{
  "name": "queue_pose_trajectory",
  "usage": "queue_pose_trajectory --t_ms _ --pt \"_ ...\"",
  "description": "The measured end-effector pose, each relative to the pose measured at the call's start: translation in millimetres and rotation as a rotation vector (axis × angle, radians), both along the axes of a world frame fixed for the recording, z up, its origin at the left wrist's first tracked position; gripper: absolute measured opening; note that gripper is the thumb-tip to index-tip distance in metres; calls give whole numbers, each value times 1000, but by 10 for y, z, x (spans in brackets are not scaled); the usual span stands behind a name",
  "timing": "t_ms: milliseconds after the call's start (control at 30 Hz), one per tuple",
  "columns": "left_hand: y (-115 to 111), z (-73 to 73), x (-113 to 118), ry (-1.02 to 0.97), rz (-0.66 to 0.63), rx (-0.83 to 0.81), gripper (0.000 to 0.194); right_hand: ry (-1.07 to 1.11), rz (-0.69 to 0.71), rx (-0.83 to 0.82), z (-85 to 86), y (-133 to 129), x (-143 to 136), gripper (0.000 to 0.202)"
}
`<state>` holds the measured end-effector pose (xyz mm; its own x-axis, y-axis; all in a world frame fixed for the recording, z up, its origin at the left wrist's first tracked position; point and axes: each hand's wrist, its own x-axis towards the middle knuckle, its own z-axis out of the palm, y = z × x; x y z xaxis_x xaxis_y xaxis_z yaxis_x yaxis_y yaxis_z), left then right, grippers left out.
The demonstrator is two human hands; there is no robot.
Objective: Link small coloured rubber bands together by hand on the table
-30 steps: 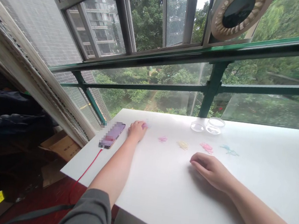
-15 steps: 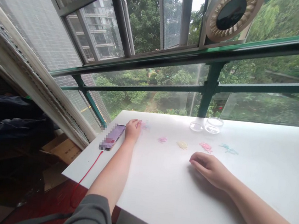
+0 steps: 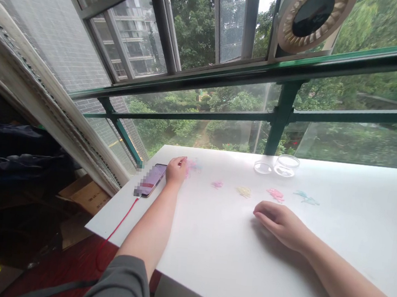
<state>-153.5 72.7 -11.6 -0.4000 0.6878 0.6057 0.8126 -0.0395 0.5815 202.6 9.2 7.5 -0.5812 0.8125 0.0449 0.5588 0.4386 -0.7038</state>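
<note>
Left hand (image 3: 176, 170) resting on white table (image 3: 216, 249), fingers loosely curled beside pale pink pile (image 3: 193, 167), touching nothing clearly. Right hand (image 3: 279, 222) flat, fingers together, empty. Phone (image 3: 151, 179) nearby.

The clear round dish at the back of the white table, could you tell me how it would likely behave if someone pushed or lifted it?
The clear dish looks shallow and wide, so it would probably slide rather than tip. It seems thin and see-through, likely light. The white table looks smooth, so a slight push might send it skidding toward the lid beside it.
</note>
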Motion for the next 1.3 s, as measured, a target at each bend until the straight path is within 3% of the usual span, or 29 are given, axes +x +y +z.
queue_pose_trajectory --t_ms 333,567,800,967,1133,1300 --pt "-109 -3 142 -61 -14 -39 22 -74 19 47 -104 85 87 28" --pt "-200 95 262 -142 -80 -70 24 -87 24 78 -185 164 117 28" --pt "-503 168 543 -179 -412 -162 21 -19 52 66 -43 60 25 27" --pt "-699 166 932 -120 -699 -369 22 24 7 65 0 34 -28 23" --pt "-697 178 1360 23 -899 -474 22 30 12 61 -24 65 -12 20" --pt "-577 175 1643 166 -977 -511 22 -57 -1 120 -4 114 43 22"
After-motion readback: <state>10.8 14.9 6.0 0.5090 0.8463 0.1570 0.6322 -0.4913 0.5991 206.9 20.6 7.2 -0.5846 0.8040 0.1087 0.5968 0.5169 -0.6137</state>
